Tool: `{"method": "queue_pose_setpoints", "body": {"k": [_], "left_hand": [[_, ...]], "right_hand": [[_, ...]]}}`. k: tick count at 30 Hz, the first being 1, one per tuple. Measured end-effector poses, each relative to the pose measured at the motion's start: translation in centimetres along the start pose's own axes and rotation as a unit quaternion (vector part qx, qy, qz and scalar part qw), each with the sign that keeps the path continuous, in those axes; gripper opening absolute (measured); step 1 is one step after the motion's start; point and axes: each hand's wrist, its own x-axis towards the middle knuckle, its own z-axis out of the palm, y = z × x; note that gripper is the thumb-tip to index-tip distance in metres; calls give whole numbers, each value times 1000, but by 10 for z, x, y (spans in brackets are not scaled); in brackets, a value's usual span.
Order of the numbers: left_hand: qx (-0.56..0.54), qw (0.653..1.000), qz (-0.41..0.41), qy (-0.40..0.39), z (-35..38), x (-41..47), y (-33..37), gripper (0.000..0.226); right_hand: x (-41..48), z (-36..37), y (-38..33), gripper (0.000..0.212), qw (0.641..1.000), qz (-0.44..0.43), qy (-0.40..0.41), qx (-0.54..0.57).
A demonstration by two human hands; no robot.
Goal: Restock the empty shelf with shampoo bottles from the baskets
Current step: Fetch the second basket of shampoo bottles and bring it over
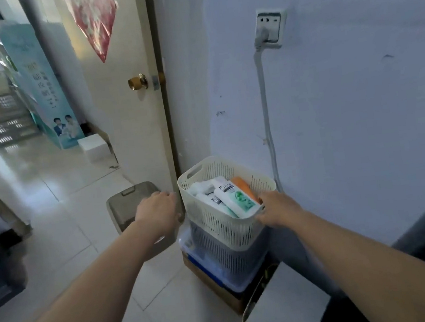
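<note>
A cream slatted basket (222, 229) stands on top of a grey basket (226, 260) against the wall. Inside lie several shampoo bottles: a white and green one (237, 198) on top, another white one (212, 201) beside it, an orange one (244, 187) behind. My left hand (158, 211) is at the cream basket's left side, fingers curled toward its wall. My right hand (278, 207) rests on the basket's right rim, touching the foot of the white and green bottle. Whether either hand grips the basket is unclear. No shelf is in view.
A brown lidded bin (125, 203) stands left of the baskets by an open door (124, 104). The baskets sit on a cardboard box (213, 283). A white cable (267, 127) hangs from a wall socket. A white-topped box (286, 309) lies at lower right.
</note>
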Motion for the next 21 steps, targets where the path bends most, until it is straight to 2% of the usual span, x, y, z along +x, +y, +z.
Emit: {"method": "queue_pose_setpoints", "body": {"k": [4,9,12,18,21], "left_hand": [[-21,999,44,-14,7,64,-18,26],[-27,995,82,-57,17,134,-32,29],[-34,990,95,-94,32,172,-32,31],[-25,986,105,-130,65,241,-21,43],[-35,984,96,-149,79,272,-20,35]], "right_hand": [[39,1,-3,39,998,61,-16,-18],[78,9,1,34,994,108,-23,3],[98,17,12,24,990,131,-40,27],[144,38,39,23,977,188,-33,90],[164,50,48,41,965,221,-38,136]]}}
